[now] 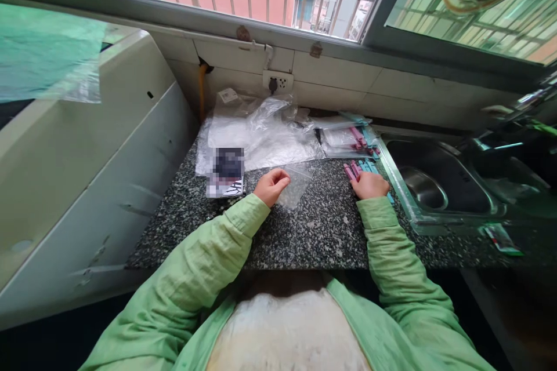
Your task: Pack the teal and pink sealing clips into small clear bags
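Observation:
My left hand is closed in a pinch at the left edge of a small clear zip bag that lies flat on the speckled counter. To the right, my right hand is curled over a row of slim plastic clips, with its thumb against the pink clips. Beyond its knuckles the blue clips show, and part of the row is hidden under the hand. Behind them, more pink clips lie on clear packets.
A heap of clear plastic bags covers the back of the counter. At left lies a pixelated item. A steel sink is on the right, with a small packet by its front edge. A wall socket holds a plug.

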Demonstrator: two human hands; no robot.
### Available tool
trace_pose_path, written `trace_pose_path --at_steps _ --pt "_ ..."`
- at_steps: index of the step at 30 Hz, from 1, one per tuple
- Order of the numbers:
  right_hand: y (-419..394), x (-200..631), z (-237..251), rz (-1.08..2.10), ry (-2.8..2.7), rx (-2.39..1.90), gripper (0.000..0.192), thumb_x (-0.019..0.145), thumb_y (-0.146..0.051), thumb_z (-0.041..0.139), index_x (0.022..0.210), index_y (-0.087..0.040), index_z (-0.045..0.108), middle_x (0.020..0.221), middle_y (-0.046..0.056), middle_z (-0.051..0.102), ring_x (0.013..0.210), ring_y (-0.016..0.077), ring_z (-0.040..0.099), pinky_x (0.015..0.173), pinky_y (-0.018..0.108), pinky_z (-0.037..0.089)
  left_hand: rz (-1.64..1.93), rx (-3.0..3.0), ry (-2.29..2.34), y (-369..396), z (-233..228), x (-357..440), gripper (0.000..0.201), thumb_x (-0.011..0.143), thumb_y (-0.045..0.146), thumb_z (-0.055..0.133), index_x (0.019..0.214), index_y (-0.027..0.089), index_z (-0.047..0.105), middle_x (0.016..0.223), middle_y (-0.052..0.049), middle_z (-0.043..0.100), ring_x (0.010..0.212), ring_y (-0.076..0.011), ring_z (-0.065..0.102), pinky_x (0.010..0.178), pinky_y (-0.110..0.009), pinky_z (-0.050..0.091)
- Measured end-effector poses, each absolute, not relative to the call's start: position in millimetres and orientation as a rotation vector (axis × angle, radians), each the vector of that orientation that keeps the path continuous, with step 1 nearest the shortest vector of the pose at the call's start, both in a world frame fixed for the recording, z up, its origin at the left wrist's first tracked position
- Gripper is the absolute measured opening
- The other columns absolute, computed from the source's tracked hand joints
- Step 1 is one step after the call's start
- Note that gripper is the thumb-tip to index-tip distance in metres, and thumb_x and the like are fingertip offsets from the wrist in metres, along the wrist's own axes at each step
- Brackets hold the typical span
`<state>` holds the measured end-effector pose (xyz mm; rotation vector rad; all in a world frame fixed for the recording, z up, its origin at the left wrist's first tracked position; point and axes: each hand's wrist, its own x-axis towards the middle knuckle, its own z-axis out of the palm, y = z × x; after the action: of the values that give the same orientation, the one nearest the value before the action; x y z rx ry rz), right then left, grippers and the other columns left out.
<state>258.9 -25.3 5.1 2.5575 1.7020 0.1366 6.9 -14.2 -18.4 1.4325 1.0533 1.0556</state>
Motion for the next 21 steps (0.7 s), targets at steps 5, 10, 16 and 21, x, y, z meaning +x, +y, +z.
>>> trace_pose_path --at_steps 5,10,16,21 --pt "-23.6 261.9 -2.7 0.25 1.851 2.538 0.025 0.071 -0.033 0.051 0.075 -0.013 0.066 0.073 0.015 0.063 0.072 0.0256 0.056 0.059 0.034 0.039 1.018 1.427 1.02 -12.5 -20.4 7.5 0.011 0.066 0.025 0.048 0.063 0.015 0.048 0.053 0.005 0.041 0.053 -0.008 0.038 0.054 -0.022 0.032" --pt "-21.2 252.0 -16.7 0.411 2.506 2.398 0.018 0.073 -0.03 0.051 0.071 -0.015 0.061 0.072 0.008 0.062 0.072 0.0209 0.053 0.064 0.032 0.039 0.926 1.459 0.999 -10.8 -25.5 8.4 0.009 0.067 0.022 0.045 0.063 0.015 0.046 0.051 0.006 0.041 0.05 -0.0071 0.036 0.051 -0.021 0.03" --pt "-34.3 209.4 -14.1 0.486 3.175 2.106 0.01 0.076 -0.025 0.051 0.075 -0.017 0.055 0.073 0.006 0.058 0.073 0.0184 0.05 0.067 0.03 0.041 0.873 1.56 1.068 -9.7 -28.0 7.4 0.011 0.068 0.018 0.044 0.066 0.014 0.053 0.046 0.006 0.039 0.049 -0.0081 0.038 0.051 -0.02 0.031" --pt "-47.3 193.1 -6.6 0.476 3.448 2.007 0.004 0.075 -0.019 0.052 0.079 -0.017 0.053 0.076 0.006 0.059 0.076 0.0171 0.052 0.071 0.03 0.042 0.854 1.566 1.162 -9.2 -27.0 4.9 0.019 0.069 0.018 0.044 0.068 0.012 0.062 0.046 0.004 0.046 0.051 -0.0091 0.043 0.053 -0.021 0.034"
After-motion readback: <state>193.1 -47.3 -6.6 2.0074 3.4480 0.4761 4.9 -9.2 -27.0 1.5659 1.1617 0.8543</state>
